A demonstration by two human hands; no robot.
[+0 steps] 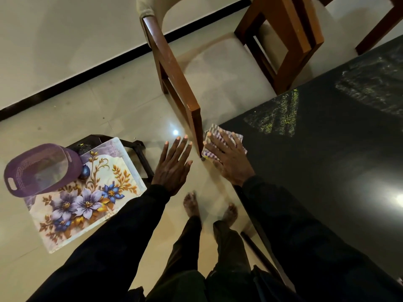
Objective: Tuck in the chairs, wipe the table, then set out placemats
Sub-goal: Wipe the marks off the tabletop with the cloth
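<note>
Checked cloth [237, 137] is lying on the worktop [327, 162] corner under the flat, pressing right hand [226, 155]; its long axis is hidden.

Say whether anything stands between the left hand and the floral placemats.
Nothing lies between the left hand and the near edge of the placemats, but a purple basket rests on their far left corner.

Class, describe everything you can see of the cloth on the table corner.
The cloth is a checked fabric pad, purple and white with yellow touches, apparently folded. It lies flat on the corner of the dark glossy table, beside a wooden chair back. The right hand presses on it with straight, spread fingers, covering its middle.
</note>
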